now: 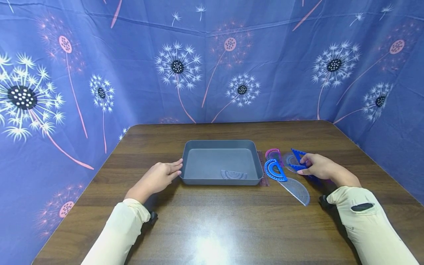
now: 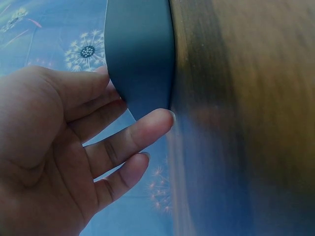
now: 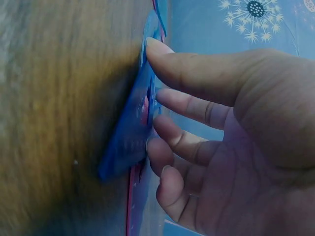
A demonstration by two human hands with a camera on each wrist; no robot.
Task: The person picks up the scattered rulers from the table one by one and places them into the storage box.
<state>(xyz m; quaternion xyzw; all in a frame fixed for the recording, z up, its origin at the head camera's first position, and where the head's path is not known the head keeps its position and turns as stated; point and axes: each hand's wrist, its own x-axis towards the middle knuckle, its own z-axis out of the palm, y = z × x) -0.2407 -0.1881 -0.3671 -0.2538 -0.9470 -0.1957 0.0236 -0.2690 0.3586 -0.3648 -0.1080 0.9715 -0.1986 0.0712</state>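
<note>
A grey rectangular tray stands on the table, with a clear protractor inside by its front wall. My left hand touches the tray's left end with fairly straight fingers; in the left wrist view, the fingertips lie along the tray's outer wall. On the right, my right hand pinches a blue set square between thumb and fingers. The right wrist view shows this set square tilted, thumb at its upper end. Left of that hand lie a blue protractor, a pink protractor and clear protractors.
A reddish translucent ruler lies along the tray's right side. One large clear protractor lies nearer the front, partly under the blue one. Something dark blue shows beneath the right hand. A blue dandelion-print cloth hangs behind the wooden table.
</note>
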